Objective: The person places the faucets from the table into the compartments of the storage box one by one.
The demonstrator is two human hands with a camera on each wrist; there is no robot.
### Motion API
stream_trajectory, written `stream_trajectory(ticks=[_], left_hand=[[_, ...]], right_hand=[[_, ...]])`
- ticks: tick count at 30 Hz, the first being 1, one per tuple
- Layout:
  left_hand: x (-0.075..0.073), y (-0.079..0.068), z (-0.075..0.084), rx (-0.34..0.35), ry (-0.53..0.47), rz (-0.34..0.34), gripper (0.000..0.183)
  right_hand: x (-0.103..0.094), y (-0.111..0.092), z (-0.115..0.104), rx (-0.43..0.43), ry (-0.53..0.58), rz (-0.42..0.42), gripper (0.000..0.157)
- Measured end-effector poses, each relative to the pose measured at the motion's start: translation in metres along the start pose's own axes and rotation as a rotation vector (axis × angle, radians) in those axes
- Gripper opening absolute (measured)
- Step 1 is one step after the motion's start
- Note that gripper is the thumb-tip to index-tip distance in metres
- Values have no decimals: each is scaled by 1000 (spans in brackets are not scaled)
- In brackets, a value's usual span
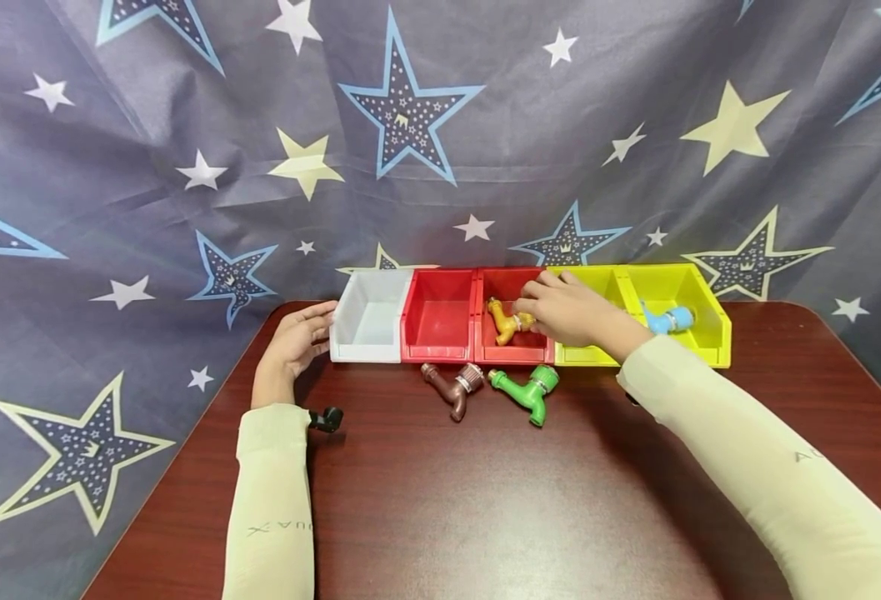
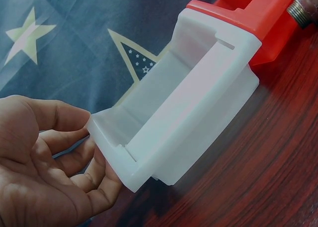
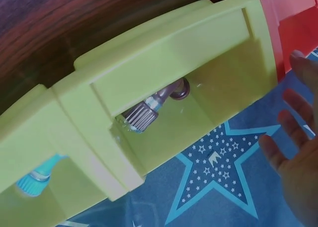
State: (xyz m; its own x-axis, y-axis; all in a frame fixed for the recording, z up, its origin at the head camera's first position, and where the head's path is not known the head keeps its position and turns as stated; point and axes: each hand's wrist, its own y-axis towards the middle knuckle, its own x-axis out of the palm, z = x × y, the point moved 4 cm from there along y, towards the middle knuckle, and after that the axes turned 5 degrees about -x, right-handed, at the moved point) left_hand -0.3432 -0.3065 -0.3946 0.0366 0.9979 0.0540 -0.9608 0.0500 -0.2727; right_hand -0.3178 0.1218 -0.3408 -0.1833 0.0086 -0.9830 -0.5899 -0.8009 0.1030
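The left hand has its fingertips against the outer left side of a white bin, bent slightly at the wall. My right hand reaches over the boundary between the right red bin and the left yellow bin. Just under its fingers lies an orange toy-like tap in that red bin. In the right wrist view the right fingers look loosely spread, with nothing visible between them. A brown tap and a green tap lie on the table before the bins.
The bins stand in a row, with a left red bin beside the white one. Another brown tap lies inside the left yellow bin. A blue tap is in the right yellow bin. A star-patterned cloth hangs behind.
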Motion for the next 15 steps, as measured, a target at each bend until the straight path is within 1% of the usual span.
stream_trajectory(ticks=[4, 9, 12, 15], left_hand=[[-2, 3, -2, 4, -2, -6, 49], [-8, 13, -9, 6, -16, 7, 48], [-10, 16, -12, 14, -12, 15, 48], [-10, 16, -13, 22, 1, 19, 47]], right_hand=[[-1, -8, 1, -8, -16, 14, 37], [-3, -18, 3, -5, -22, 24, 39], [-5, -25, 5, 5, -6, 33, 39], [-6, -32, 7, 24, 19, 49, 40]])
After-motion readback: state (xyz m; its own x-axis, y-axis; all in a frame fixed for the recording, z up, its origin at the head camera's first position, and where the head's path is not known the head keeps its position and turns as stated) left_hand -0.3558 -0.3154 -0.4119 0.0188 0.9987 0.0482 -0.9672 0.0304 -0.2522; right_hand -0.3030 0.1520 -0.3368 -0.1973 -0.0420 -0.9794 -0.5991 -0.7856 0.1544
